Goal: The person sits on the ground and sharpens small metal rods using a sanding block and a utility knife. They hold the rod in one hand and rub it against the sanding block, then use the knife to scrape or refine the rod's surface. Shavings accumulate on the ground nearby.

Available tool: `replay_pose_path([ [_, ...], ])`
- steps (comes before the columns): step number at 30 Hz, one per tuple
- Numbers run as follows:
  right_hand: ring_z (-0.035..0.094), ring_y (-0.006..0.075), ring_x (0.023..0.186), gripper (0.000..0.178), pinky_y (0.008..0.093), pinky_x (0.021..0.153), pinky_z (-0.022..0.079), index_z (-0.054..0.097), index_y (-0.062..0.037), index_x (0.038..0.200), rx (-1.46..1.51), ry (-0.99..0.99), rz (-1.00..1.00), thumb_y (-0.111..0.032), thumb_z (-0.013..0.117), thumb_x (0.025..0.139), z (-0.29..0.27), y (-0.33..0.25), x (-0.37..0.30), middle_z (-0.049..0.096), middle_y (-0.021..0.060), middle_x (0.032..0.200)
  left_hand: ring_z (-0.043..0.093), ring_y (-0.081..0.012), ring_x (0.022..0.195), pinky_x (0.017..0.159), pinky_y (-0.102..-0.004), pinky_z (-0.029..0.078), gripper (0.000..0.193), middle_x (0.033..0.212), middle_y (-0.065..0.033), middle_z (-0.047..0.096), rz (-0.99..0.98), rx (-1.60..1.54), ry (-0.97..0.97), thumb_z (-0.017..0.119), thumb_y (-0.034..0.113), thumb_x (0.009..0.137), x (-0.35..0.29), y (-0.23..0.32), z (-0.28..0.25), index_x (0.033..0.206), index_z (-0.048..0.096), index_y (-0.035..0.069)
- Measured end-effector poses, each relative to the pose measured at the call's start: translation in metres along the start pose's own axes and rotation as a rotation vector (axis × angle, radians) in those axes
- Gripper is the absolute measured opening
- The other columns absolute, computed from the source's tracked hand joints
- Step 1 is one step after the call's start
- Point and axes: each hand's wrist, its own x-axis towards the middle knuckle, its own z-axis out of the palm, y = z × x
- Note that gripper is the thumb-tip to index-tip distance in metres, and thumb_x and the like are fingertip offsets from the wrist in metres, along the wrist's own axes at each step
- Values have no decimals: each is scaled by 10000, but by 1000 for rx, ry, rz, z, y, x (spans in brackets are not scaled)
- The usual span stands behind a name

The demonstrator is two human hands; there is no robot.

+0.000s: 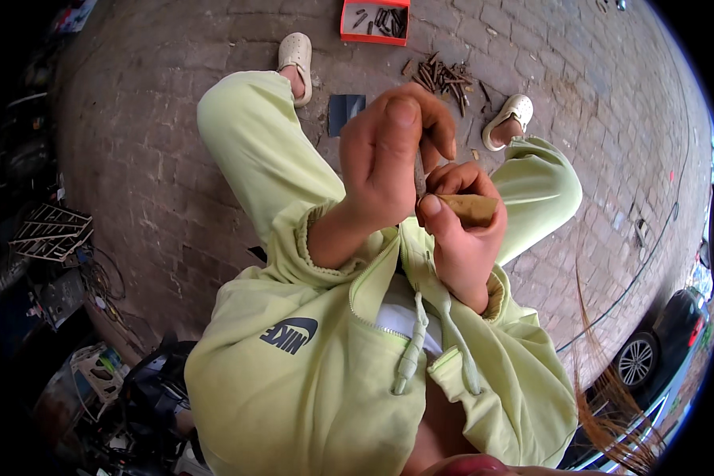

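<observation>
My left hand (385, 155) is raised in front of my lap, fingers closed around one end of a small grey-brown rod (420, 174) that points down. Just below and to its right, my right hand (464, 246) pinches a folded tan piece of sandpaper (472, 209) between thumb and fingers. The sandpaper's left end meets the rod's lower part; the fingers hide most of that contact. On the ground beyond my hands lies a loose heap of similar rusty brown rods (444, 79). An orange-red box (343, 36) farther off holds several darker short rods.
A dark grey-blue sheet (346, 111) lies on the brick paving (174, 159) between my feet. Piled machine parts and cables (107, 373) crowd the left side. A dark hose (642, 274) runs along the right toward a parked dark car (666, 337).
</observation>
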Motion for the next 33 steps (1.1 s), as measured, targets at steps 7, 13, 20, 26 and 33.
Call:
replay_pose_path([
  [7,510,68,730,166,197,661,401,531,-5,823,12,15,-11,-22,670,732,-2,0,0,572,21,816,395,-32,484,422,-191,309,378,647,-26,540,15,18,29,335,257,976,0,-1,5,772,533,7],
  [13,509,62,719,170,192,651,403,529,-1,826,27,-12,15,-22,669,732,-4,0,-1,573,21,811,398,-32,490,419,-187,298,378,645,-26,539,35,7,43,334,256,976,2,-1,6,771,531,7],
  [20,504,64,709,182,195,646,402,523,-5,828,59,10,5,-33,678,736,-2,1,1,566,18,802,397,-33,483,423,-184,300,389,645,-25,545,5,4,30,337,265,978,4,1,6,757,532,11],
  [26,510,70,730,183,195,658,402,525,-8,824,71,32,5,-42,678,729,-2,1,5,573,26,826,399,-33,481,424,-183,305,386,643,-23,547,-31,11,8,347,264,975,4,1,5,757,537,8],
  [33,507,66,708,194,193,644,402,529,-11,821,24,41,120,-59,686,717,-6,0,-1,572,22,809,402,-37,479,427,-187,314,386,645,-26,550,22,57,33,353,266,972,2,-2,6,755,539,8],
])
